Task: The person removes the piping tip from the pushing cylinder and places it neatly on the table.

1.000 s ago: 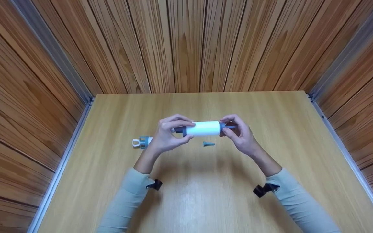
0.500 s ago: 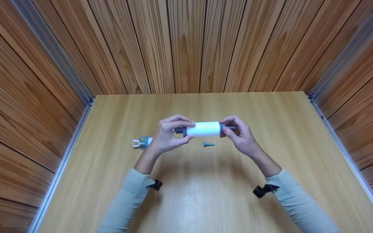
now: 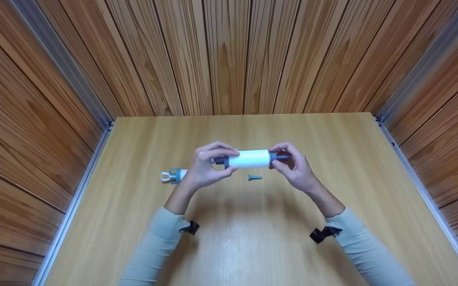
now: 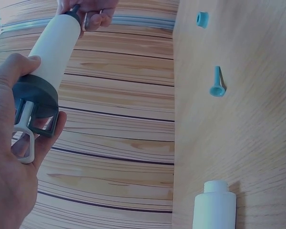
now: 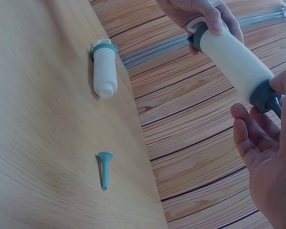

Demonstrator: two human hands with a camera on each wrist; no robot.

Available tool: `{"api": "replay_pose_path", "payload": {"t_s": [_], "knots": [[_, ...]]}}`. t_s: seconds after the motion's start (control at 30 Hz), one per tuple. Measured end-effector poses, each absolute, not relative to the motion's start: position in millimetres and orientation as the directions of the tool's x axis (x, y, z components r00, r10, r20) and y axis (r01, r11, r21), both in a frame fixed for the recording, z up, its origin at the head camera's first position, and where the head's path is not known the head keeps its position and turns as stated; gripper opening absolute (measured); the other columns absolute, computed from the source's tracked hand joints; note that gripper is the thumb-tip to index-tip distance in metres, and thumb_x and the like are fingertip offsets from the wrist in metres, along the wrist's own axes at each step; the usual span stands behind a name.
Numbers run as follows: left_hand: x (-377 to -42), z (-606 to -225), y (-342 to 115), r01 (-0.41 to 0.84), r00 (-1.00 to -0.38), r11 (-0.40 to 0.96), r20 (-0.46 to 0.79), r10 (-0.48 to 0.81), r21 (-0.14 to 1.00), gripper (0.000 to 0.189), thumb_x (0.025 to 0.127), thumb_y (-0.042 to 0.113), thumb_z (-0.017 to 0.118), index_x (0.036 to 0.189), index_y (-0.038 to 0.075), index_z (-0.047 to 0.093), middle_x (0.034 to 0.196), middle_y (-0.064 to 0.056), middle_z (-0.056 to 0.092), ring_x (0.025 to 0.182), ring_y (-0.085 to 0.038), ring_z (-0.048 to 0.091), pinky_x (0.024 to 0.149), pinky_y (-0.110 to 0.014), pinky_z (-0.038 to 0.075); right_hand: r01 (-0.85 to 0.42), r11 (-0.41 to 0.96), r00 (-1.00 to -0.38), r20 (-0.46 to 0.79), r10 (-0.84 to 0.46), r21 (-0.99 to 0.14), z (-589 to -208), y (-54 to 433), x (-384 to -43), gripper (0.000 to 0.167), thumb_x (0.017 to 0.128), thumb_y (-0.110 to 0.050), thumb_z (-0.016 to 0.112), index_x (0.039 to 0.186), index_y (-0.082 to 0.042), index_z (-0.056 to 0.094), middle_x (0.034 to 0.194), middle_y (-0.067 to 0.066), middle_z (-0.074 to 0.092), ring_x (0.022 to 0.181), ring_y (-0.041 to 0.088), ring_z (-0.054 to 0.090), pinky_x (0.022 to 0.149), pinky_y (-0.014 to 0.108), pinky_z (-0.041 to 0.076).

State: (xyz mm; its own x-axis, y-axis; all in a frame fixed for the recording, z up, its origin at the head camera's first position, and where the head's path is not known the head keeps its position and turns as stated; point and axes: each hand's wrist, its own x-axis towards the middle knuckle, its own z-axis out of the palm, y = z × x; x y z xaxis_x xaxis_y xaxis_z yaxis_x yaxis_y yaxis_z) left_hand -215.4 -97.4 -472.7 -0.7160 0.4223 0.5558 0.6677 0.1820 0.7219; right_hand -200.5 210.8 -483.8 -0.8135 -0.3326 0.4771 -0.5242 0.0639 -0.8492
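In the head view my left hand holds an icing syringe level above the table, gripping its handle end. That syringe has a white barrel, dark blue-green end caps and a white plunger ring. My right hand is at the other end, with its thumb on the collar below the dark nozzle. Several right fingers stay a little off the collar in the right wrist view. Below the syringe lies a loose teal nozzle.
A second white syringe with a teal cap lies on the wooden table, partly behind my left hand in the head view. A small teal collar lies beyond the loose nozzle. Wood-panelled walls enclose the table's back and sides.
My right thumb has shifted slightly down at the collar and the right fingers have moved a little. The left hand keeps its hold and the syringe stays nearly in place.
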Motion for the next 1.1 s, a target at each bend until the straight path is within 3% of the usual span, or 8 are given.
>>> {"api": "replay_pose_path", "payload": {"t_s": [0.33,0.6,1.1], "knots": [[-215.2,-473.3,-98.3,0.666,-0.718,0.187,0.554,0.421,0.722,0.032,0.092,0.005,0.091,0.123,0.006,0.085,0.128,-0.017,0.080,0.118,-0.034,0.079,0.099,-0.033,0.069,-0.514,0.058,-0.818,0.468,-0.336,-0.856,-485.7,210.8,-201.0,0.033,0.103,0.016,0.060,0.135,0.019,0.053,0.129,-0.008,0.068,0.101,0.006,0.075,0.090,0.021,0.067],[-215.2,-473.0,-98.4,0.674,-0.713,0.185,0.564,0.416,0.715,0.031,0.092,0.005,0.091,0.122,0.006,0.086,0.128,-0.016,0.080,0.117,-0.034,0.080,0.099,-0.036,0.070,-0.488,0.102,-0.845,0.440,-0.304,-0.867,-485.7,209.1,-202.0,0.023,0.109,0.011,0.055,0.131,0.016,0.058,0.116,-0.003,0.069,0.092,0.013,0.074,0.082,0.022,0.067],[-215.5,-473.5,-98.2,0.680,-0.709,0.192,0.568,0.418,0.707,0.032,0.092,0.005,0.091,0.123,0.006,0.085,0.129,-0.017,0.080,0.118,-0.034,0.080,0.099,-0.037,0.070,-0.483,0.085,-0.845,0.438,-0.308,-0.872,-485.4,208.9,-201.9,0.026,0.106,0.013,0.058,0.131,0.017,0.056,0.120,-0.004,0.068,0.096,0.008,0.074,0.084,0.022,0.067]]}}
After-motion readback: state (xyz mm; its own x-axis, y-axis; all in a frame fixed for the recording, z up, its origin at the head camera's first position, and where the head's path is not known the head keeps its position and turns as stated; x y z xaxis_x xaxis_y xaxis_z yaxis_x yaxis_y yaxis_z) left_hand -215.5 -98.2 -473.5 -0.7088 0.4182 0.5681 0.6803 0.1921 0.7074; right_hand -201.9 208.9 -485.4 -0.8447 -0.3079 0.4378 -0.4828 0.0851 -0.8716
